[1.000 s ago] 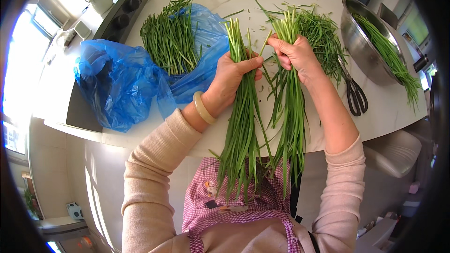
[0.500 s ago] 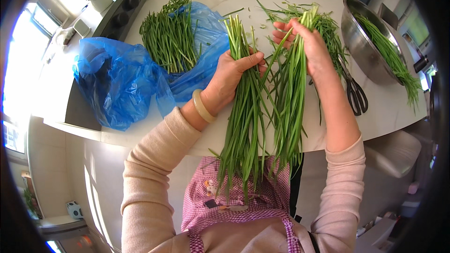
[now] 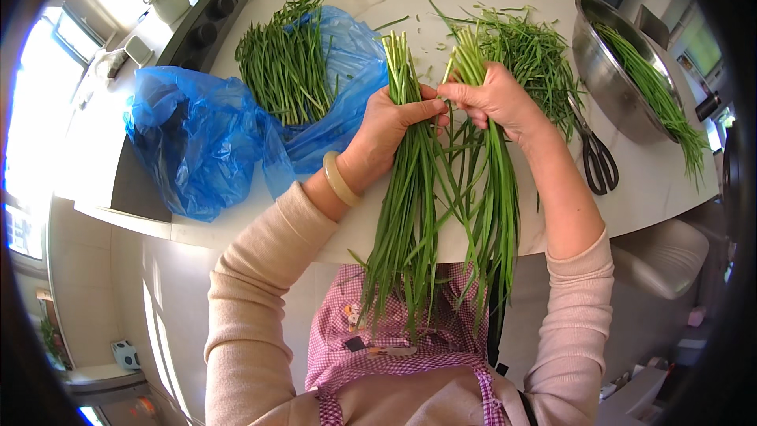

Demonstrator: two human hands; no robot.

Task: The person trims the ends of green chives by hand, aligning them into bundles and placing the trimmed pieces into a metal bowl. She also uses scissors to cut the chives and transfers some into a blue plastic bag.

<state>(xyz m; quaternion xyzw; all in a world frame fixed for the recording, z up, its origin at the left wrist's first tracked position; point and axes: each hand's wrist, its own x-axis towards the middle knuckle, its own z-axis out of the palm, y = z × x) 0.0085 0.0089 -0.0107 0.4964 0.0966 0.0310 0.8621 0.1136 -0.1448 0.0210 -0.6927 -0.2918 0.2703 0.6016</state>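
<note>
Both forearms reach in from the near side over the table (image 3: 654,183), bent inward so that the hands come together near its middle. The left hand (image 3: 404,117) is closed around a left bunch (image 3: 406,189) of long green stalks, its thumb laid across the front; a smooth, pale bangle (image 3: 340,179) rings the wrist. The right hand (image 3: 490,101) grips a right bunch (image 3: 498,181), thumb and fingertips pointing left, close to the left thumb; whether they touch is unclear. In both bunches the pale, stiff ends point far, while flat, ribbon-like leaves droop over the near edge before a checked apron (image 3: 394,347). To the left, crinkled, translucent blue plastic (image 3: 201,150) lies beside and under a heap of stalks (image 3: 284,71); to the right are loose trimmings (image 3: 536,63), dark-handled scissors (image 3: 599,162) and a shiny, round metal bowl (image 3: 619,99)
</note>
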